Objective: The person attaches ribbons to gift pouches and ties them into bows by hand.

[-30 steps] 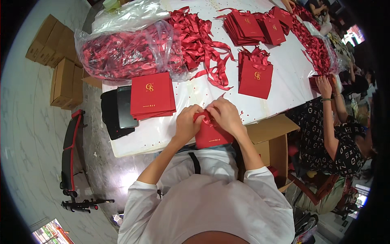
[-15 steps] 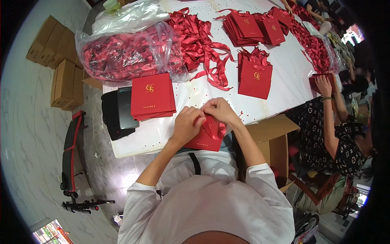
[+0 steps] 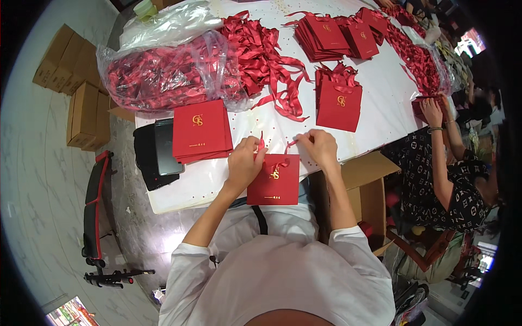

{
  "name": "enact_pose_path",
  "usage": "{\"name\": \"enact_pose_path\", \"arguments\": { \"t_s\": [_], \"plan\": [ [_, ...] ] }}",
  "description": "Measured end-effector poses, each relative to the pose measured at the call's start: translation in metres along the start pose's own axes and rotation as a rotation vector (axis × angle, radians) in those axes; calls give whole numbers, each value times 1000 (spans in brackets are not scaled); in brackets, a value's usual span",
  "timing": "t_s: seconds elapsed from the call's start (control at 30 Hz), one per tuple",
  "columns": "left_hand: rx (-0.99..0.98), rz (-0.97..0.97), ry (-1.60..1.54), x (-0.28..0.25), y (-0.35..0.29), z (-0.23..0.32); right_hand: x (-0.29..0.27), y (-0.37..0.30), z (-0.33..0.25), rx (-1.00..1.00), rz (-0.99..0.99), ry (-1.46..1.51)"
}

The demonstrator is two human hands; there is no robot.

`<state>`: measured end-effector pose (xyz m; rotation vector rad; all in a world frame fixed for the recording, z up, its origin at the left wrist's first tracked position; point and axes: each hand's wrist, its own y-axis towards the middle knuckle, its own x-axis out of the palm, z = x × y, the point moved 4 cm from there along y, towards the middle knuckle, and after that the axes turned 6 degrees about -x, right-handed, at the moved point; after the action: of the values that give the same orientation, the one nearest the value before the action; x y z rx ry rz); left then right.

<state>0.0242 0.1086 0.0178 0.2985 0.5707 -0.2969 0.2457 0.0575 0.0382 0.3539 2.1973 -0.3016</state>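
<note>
A flat red paper bag (image 3: pixel 273 190) with gold print lies at the table's near edge, in front of my body. A red satin ribbon (image 3: pixel 281 163) runs across its top, and its two ends rise apart. My left hand (image 3: pixel 244 162) is closed on one end beside the bag's upper left corner; the tip sticks up past the fingers. Off the upper right corner, my right hand (image 3: pixel 322 148) pinches the other end between thumb and fingers. To the left, a stack of similar red bags (image 3: pixel 200 127) shows no ribbons on top.
A plastic sack of red ribbons (image 3: pixel 166 73) and a loose ribbon heap (image 3: pixel 253 51) lie at far left. Ribboned bags (image 3: pixel 338 106) stand right of centre. A dark phone (image 3: pixel 169 146) sits by the stack. An open carton (image 3: pixel 364 171) and another person's hand (image 3: pixel 433 112) are at right.
My hands have drawn apart, the right one moving to the right with a ribbon end. The bag now lies squarer, with its gold print and ribbon showing between my hands.
</note>
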Motion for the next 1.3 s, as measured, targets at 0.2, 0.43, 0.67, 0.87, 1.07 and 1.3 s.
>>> {"name": "enact_pose_path", "arguments": {
  "t_s": [0.2,0.43,0.67,0.87,1.07,1.3],
  "plan": [
    [10,-19,348,23,19,-3,24,3,9,93,8,-81],
    [1,21,286,27,26,-16,36,5,-6,-167,89,277],
    [-65,-45,-29,29,19,-3,67,2,-10,-154,-59,855],
    [-46,-56,-29,26,16,3,67,0,-9,-116,-132,902],
    [25,27,-126,17,16,7,58,3,-3,-77,-87,989],
    [-296,-311,-752,3,-21,-18,30,6,20,83,190,1205]
  ]
}}
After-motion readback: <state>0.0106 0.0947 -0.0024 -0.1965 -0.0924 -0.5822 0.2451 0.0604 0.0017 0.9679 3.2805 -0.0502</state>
